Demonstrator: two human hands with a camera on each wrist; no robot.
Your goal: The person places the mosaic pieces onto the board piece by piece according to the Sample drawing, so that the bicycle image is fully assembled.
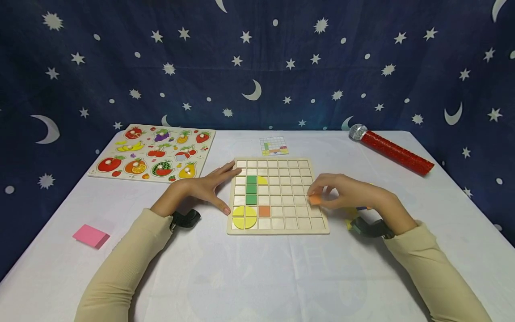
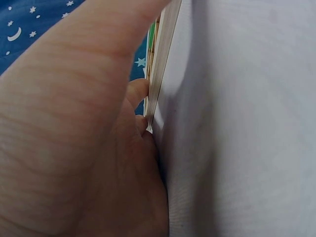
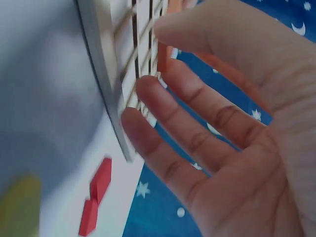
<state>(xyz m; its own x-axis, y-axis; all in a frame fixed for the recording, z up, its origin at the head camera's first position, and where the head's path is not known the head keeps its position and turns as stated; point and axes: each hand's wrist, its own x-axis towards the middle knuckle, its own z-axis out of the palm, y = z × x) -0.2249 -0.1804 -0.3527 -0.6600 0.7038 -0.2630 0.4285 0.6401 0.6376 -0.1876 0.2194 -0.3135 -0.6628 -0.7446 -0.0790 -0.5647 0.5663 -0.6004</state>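
1. Backdrop [image 1: 277, 67]: dark blue cloth, softly creased, printed with pale moons, stars and dots; it hangs behind your table.
2. Tablecloth [image 1: 261, 277]: white, smooth weave with faint wrinkles.
3. Grid board [image 1: 285, 197]: pale wood, squarish, raised strips dividing it into square cells; centred before you.
4. Green squares [image 1: 251, 189]: three flat tiles, stacked in one column on the board's left part.
5. Yellow quarter-circles [image 1: 250, 222]: four, meeting as a disc in the near left corner; a single yellow piece [image 1: 262, 180], curved on one side, lies right of the farthest green tile.
6. Orange square [image 1: 264, 211]: flat, seated right of the disc.
7. Your left hand [image 1: 203, 188]: fingers spread, thumb well apart, resting along the board's left edge.
8. Your right hand [image 1: 350, 190]: thumb and forefinger pinch an orange block [image 1: 315, 200] at the board's right edge; the other fingers are loosely extended. You cannot tell whether the block touches the wood.
9. Loose yellow pieces [image 1: 348, 225]: partly hidden beneath your right wrist.
10. Pattern card [image 1: 274, 146]: thin, printed grid, just beyond the board.
11. Fruit puzzle [image 1: 175, 162]: flat panel with knobbed fruit shapes, far left.
12. Microphone [image 1: 392, 150]: glittery red tube, silvery round head, far right.
13. Pink paper [image 1: 90, 235]: folded, left.
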